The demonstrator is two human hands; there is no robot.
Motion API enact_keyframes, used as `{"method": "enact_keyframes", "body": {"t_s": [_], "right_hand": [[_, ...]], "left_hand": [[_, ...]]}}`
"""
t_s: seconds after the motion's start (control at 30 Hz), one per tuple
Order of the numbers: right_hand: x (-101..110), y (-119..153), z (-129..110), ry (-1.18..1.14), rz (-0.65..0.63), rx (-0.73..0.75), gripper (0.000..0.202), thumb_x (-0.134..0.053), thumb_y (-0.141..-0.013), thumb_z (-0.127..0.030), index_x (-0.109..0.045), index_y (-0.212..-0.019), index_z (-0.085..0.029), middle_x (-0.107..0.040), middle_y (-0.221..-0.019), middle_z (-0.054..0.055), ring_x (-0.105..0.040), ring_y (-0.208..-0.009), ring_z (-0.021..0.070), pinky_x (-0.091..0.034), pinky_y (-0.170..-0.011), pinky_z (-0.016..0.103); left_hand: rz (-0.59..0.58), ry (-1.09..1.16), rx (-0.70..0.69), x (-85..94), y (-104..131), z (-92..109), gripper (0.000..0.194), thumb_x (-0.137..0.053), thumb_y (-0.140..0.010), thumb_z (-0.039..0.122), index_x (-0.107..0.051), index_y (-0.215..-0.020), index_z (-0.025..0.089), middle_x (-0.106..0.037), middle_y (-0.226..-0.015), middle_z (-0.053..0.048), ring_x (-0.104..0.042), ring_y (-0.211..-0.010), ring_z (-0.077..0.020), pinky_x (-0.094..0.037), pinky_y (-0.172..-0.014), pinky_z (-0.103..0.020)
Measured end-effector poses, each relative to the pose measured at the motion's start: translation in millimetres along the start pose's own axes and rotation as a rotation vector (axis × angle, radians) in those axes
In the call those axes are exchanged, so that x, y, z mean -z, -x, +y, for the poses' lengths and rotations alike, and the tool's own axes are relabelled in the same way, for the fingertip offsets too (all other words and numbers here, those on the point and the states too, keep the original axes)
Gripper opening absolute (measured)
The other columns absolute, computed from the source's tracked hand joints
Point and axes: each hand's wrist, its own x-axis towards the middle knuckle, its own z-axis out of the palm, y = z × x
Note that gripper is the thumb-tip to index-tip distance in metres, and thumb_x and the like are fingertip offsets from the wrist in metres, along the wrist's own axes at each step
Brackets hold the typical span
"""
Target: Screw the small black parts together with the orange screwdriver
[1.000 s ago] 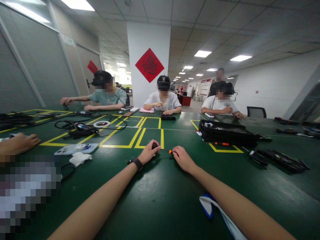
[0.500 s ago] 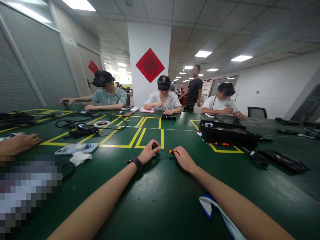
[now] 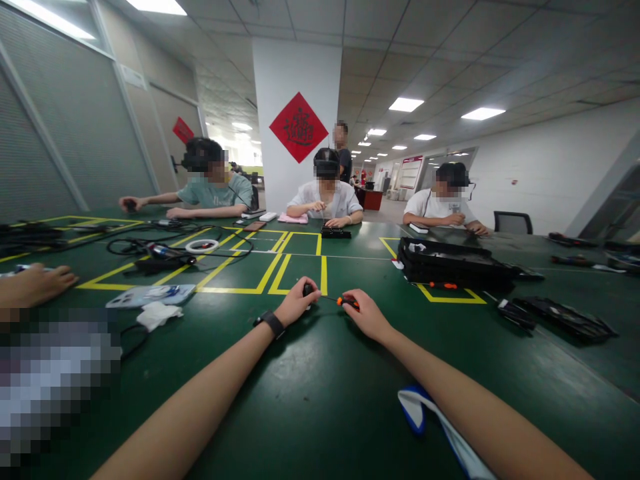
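Looks like an office doubling as a workshop: on the office side has a panelled ceiling (image 3: 425, 53) with flat lights (image 3: 407, 105), a partition wall (image 3: 60, 120), a white pillar (image 3: 297, 67) and a chair (image 3: 513, 224); on the workshop side has a green table (image 3: 310, 413) marked with yellow tape (image 3: 235, 291), a black tray (image 3: 450, 272), a handheld screwdriver (image 3: 343, 302) and seated people (image 3: 345, 195) in headsets (image 3: 327, 160)

We look from one camera worn on the person's head, facing forward and slightly down along both forearms (image 3: 200, 390). The left hand (image 3: 295, 300) and right hand (image 3: 369, 315) sit just below mid-frame, fairly near us; the green table (image 3: 320, 413) runs beyond them toward the pillar (image 3: 297, 70), well off.
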Motion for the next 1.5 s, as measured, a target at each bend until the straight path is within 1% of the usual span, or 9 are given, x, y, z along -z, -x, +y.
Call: {"method": "enact_keyframes", "body": {"t_s": [0.17,0.4,0.53,0.8,1.0,1.13,1.23,1.37,1.5], "right_hand": [[0,-1,2,0.059,-0.022,0.002,0.022,-0.038,-0.085,-0.019,-0.060,-0.087,-0.016,-0.055,-0.089,0.006,-0.049,-0.089,0.0156,-0.037,-0.085,0.032],[6,1,-2,-0.017,-0.021,0.051,0.017,-0.051,-0.078,-0.018,-0.057,-0.094,-0.019,-0.054,-0.092,0.004,-0.050,-0.086,0.0143,-0.039,-0.081,0.030],[3,1,-1,0.009,-0.033,0.037,0.019,-0.054,-0.077,-0.022,-0.055,-0.096,-0.018,-0.054,-0.091,0.004,-0.049,-0.087,0.0155,-0.039,-0.081,0.031],[-3,-1,5,0.140,0.006,0.009,0.022,-0.040,-0.086,-0.025,-0.059,-0.081,-0.016,-0.053,-0.087,0.006,-0.044,-0.090,0.0168,-0.034,-0.085,0.033],[2,1,1,0.114,-0.010,0.032,0.013,-0.049,-0.081,-0.024,-0.056,-0.089,-0.018,-0.053,-0.090,0.005,-0.045,-0.088,0.0166,-0.036,-0.080,0.031],[3,2,-1,0.102,-0.040,0.029,0.016,-0.053,-0.078,-0.026,-0.054,-0.092,-0.018,-0.054,-0.089,0.004,-0.046,-0.085,0.0160,-0.037,-0.077,0.030],[1,2,0,0.117,-0.031,0.007,0.018,-0.046,-0.083,-0.029,-0.055,-0.093,-0.018,-0.054,-0.090,0.005,-0.046,-0.087,0.0161,-0.036,-0.078,0.030],[-2,0,3,0.151,-0.031,-0.003,0.027,-0.033,-0.089,-0.027,-0.058,-0.084,-0.016,-0.053,-0.086,0.006,-0.046,-0.086,0.0156,-0.036,-0.080,0.030],[1,0,2,0.139,-0.045,0.040,0.023,-0.037,-0.087,-0.026,-0.058,-0.083,-0.017,-0.054,-0.086,0.005,-0.046,-0.086,0.0156,-0.036,-0.079,0.030]], "left_hand": [[0.033,-0.033,-0.036,0.1,-1,-1,0.021,-0.052,-0.072,0.036,-0.049,-0.082,0.018,-0.052,-0.071,0.002,-0.049,-0.064,-0.0106,-0.041,-0.059,-0.023],[0.062,-0.062,-0.051,1.8,-2,-5,0.021,-0.051,-0.073,0.036,-0.049,-0.085,0.019,-0.050,-0.074,0.002,-0.046,-0.064,-0.0105,-0.039,-0.056,-0.022],[0.033,-0.081,-0.063,2.8,-2,-5,0.021,-0.052,-0.072,0.035,-0.051,-0.085,0.018,-0.053,-0.079,0.000,-0.048,-0.070,-0.0120,-0.041,-0.063,-0.024],[0.020,-0.095,-0.078,2.7,-4,-10,0.021,-0.052,-0.073,0.035,-0.051,-0.085,0.019,-0.054,-0.080,0.001,-0.050,-0.072,-0.0123,-0.041,-0.065,-0.025],[0.040,-0.065,-0.037,2.5,-5,-12,0.021,-0.052,-0.072,0.036,-0.051,-0.085,0.019,-0.054,-0.075,0.001,-0.050,-0.068,-0.0117,-0.041,-0.060,-0.024],[0.028,-0.068,-0.045,2.7,-5,-12,0.021,-0.052,-0.073,0.036,-0.051,-0.085,0.019,-0.054,-0.077,0.001,-0.050,-0.068,-0.0117,-0.041,-0.060,-0.024],[0.032,-0.081,-0.056,2.7,-5,-11,0.020,-0.053,-0.072,0.035,-0.052,-0.084,0.019,-0.054,-0.079,0.001,-0.050,-0.070,-0.0121,-0.041,-0.063,-0.024],[0.034,-0.078,-0.066,2.8,-5,-12,0.019,-0.053,-0.072,0.034,-0.052,-0.084,0.019,-0.055,-0.080,0.001,-0.050,-0.073,-0.0124,-0.041,-0.066,-0.025],[0.031,-0.055,-0.057,3.0,-6,-13,0.018,-0.052,-0.073,0.033,-0.051,-0.085,0.019,-0.054,-0.078,0.001,-0.051,-0.071,-0.0122,-0.041,-0.065,-0.025]]}}
